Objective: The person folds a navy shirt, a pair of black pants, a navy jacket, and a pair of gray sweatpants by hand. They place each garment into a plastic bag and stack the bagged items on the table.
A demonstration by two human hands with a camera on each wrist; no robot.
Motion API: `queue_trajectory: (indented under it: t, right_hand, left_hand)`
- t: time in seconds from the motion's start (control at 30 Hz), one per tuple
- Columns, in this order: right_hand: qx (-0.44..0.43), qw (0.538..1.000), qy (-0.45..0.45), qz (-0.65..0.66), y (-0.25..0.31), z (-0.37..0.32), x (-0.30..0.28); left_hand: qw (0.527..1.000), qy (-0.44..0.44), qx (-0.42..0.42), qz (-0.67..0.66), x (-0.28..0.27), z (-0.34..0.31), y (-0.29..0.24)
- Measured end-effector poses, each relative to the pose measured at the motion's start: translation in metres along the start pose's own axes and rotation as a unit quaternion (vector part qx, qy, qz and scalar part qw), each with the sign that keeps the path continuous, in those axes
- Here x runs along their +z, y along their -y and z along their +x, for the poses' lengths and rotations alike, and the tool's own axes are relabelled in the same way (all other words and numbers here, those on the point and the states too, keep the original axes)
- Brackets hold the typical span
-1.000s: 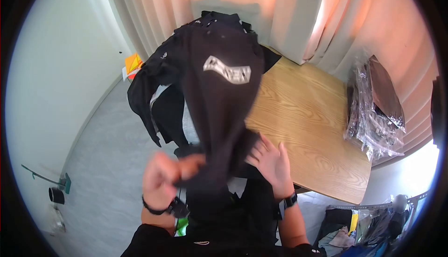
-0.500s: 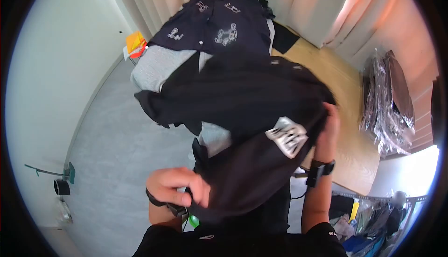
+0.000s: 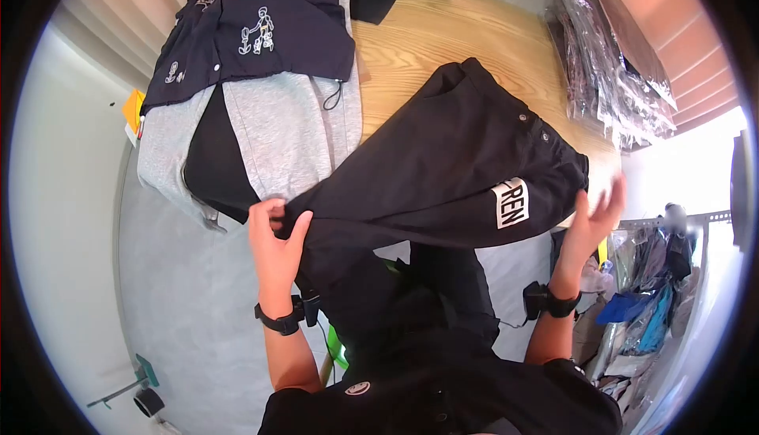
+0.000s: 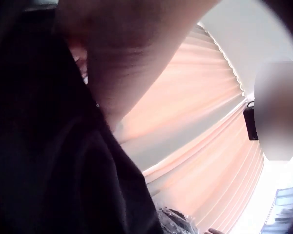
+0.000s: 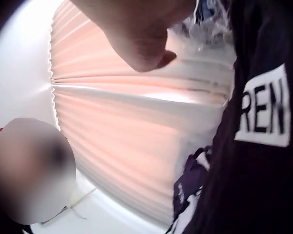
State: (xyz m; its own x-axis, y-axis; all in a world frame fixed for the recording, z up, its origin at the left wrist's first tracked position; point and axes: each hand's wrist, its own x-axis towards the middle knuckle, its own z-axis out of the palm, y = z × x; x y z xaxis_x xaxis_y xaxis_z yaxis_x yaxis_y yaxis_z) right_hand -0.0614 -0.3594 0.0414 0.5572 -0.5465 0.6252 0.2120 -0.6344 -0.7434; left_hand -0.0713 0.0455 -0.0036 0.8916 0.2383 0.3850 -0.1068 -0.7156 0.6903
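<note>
Black trousers with a white lettered patch stretch across the near edge of the table, their snaps and gathered waistband on the right. My left hand pinches the narrow leg end between thumb and fingers. In the left wrist view the dark trousers fill the left side and hide the fingertips. My right hand, slightly blurred, is beside the waistband with its fingers spread. The right wrist view shows that hand above, and the trousers with their patch at the right.
A dark embroidered shirt lies over grey sweatpants at the wooden table's left side. Plastic-wrapped garments are stacked at the right back. A rack of bagged clothes stands at the right. Curtains hang behind.
The trousers, earlier swinging and bunched, now lie stretched out sideways. My right hand has come off the waistband and opened. The left hand keeps the leg end; the view has shifted right.
</note>
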Motion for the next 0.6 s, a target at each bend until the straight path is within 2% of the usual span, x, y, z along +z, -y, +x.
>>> queue_trajectory:
  t: [0.03, 0.07, 0.13, 0.17, 0.2, 0.23, 0.27, 0.3, 0.33, 0.43, 0.5, 0.53, 0.6]
  right_hand:
    - [-0.015, 0.992, 0.123, 0.007, 0.008, 0.009, 0.009]
    - [-0.067, 0.973, 0.218, -0.037, 0.019, 0.020, 0.027]
    - [-0.072, 0.935, 0.345, -0.044, 0.028, 0.038, 0.070]
    - [-0.098, 0.925, 0.365, -0.046, 0.020, 0.046, 0.094]
    - [-0.144, 0.914, 0.367, -0.094, 0.001, 0.055, 0.119]
    - [-0.192, 0.900, 0.365, -0.140, -0.017, 0.062, 0.144]
    - [-0.196, 0.902, 0.360, -0.134, -0.032, 0.065, 0.165]
    - [-0.167, 0.893, 0.393, -0.142, -0.045, 0.066, 0.182]
    - [-0.140, 0.882, 0.425, -0.149, -0.046, 0.068, 0.191]
    - [-0.148, 0.874, 0.435, -0.155, -0.043, 0.071, 0.195]
    - [-0.155, 0.885, 0.417, -0.137, -0.039, 0.066, 0.192]
    - [-0.158, 0.896, 0.396, -0.122, -0.036, 0.062, 0.189]
    - [-0.155, 0.916, 0.358, -0.093, -0.021, 0.060, 0.181]
  left_hand:
    - [0.992, 0.070, -0.101, -0.022, -0.002, 0.001, 0.000]
    - [0.969, 0.140, -0.200, -0.041, -0.005, 0.001, 0.000]
    - [0.973, 0.147, -0.175, -0.037, -0.005, -0.001, -0.001]
    - [0.967, 0.188, -0.170, -0.017, -0.007, 0.000, -0.003]
    - [0.960, 0.228, -0.163, 0.005, -0.010, 0.000, -0.005]
    - [0.962, 0.224, -0.159, 0.009, -0.007, -0.002, -0.002]
    - [0.965, 0.234, -0.119, 0.024, 0.000, -0.005, 0.004]
    - [0.965, 0.245, -0.082, 0.041, 0.002, -0.008, 0.007]
    - [0.967, 0.238, -0.082, 0.046, 0.001, -0.007, 0.003]
    - [0.965, 0.234, -0.114, 0.033, 0.000, -0.002, -0.001]
    - [0.949, 0.260, -0.181, -0.005, 0.001, 0.001, 0.004]
    - [0.950, 0.254, -0.182, -0.003, 0.000, 0.000, 0.005]
    - [0.941, 0.300, -0.157, 0.013, -0.001, 0.001, 0.008]
